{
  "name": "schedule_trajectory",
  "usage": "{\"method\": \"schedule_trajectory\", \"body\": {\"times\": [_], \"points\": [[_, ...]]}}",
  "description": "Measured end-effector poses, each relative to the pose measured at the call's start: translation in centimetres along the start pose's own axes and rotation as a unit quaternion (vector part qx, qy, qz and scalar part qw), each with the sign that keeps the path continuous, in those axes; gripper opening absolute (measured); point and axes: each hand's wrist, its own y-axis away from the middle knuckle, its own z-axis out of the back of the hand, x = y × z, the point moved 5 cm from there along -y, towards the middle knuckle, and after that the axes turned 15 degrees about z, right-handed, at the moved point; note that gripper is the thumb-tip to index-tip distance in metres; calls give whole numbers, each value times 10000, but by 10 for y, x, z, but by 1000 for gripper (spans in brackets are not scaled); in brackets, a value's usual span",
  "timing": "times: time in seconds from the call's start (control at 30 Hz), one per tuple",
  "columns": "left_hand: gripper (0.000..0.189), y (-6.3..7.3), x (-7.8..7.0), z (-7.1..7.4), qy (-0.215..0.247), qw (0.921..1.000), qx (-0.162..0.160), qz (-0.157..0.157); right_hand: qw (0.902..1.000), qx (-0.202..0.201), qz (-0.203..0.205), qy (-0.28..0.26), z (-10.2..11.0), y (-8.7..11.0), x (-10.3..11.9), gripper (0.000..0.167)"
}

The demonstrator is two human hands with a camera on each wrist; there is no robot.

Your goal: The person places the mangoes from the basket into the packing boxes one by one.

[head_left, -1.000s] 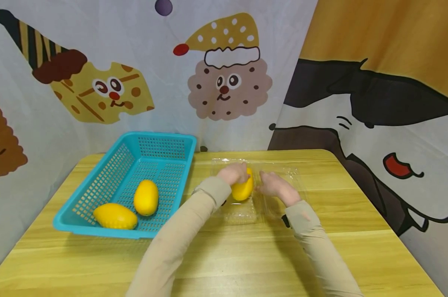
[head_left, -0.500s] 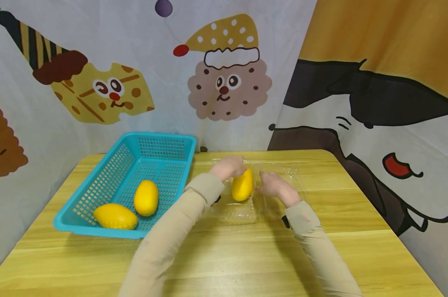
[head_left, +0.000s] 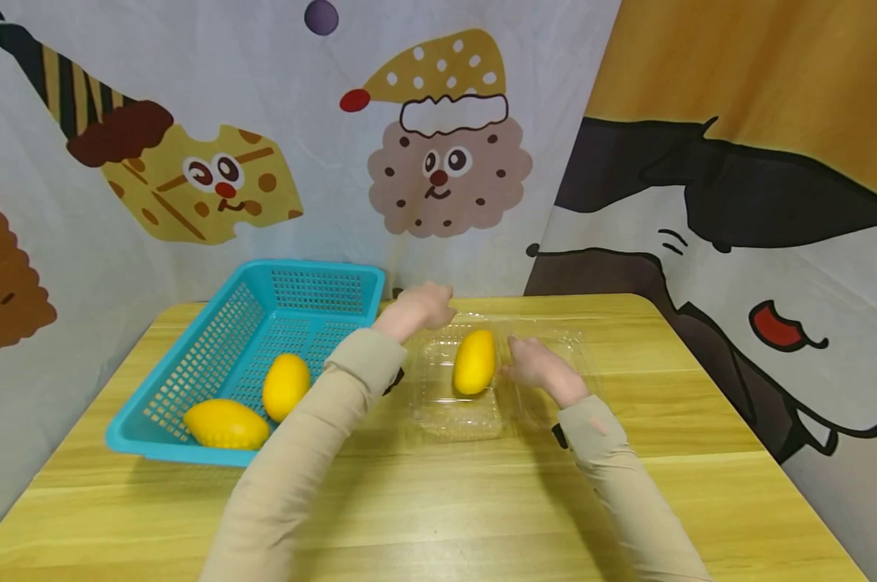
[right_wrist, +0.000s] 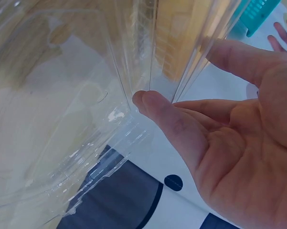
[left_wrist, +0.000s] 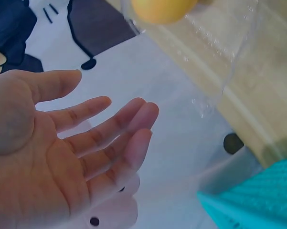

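A yellow mango (head_left: 474, 362) lies in the left half of a clear plastic clamshell box (head_left: 458, 424), which stands unfolded on the table. My left hand (head_left: 418, 310) is above the box's far left corner, apart from the mango. In the left wrist view, that hand's fingers (left_wrist: 110, 125) are spread and relaxed with nothing in them. At the fold of the box, my right hand (head_left: 543, 368) grips the clear plastic between thumb and fingers, as the right wrist view shows. The box's lid half (right_wrist: 52, 119) lies beneath and beside this hand.
A blue perforated basket (head_left: 368, 323) stands on the left of the wooden table (head_left: 438, 517). Inside it, one mango (head_left: 287, 386) is upright and another mango (head_left: 225, 424) lies sideways. A cartoon-print curtain (head_left: 322, 145) hangs right behind the table's far edge.
My left hand has let go of the mango in the box and drawn back up and to the left. The mango stays in place, and my right hand has not moved.
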Motion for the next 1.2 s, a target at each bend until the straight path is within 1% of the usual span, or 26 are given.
{"method": "schedule_trajectory", "body": {"times": [0.1,0.2,0.43,0.5,0.67,0.87,1.1,1.2], "points": [[46,2,10,6,-72,9998,-149,91,10000,-13,25,9,0,0,0,67],[42,5,20,11,-42,9994,-278,217,10000,-20,32,10,0,0,0,67],[45,13,47,16,-95,9972,-499,549,10000,-31,55,25,1,-1,0,67],[46,15,56,17,-54,9967,-500,632,10000,-27,76,43,1,-1,1,66],[52,19,78,13,-35,9964,-286,801,9999,-37,97,35,1,-1,1,66],[51,20,104,5,-227,9944,-113,1025,9999,-41,108,72,1,-1,1,66],[50,22,128,-4,-301,9918,171,1232,9999,-4,126,104,1,0,2,66],[52,22,139,-10,-378,9887,336,1414,9998,-21,135,113,2,-1,2,66]]}}
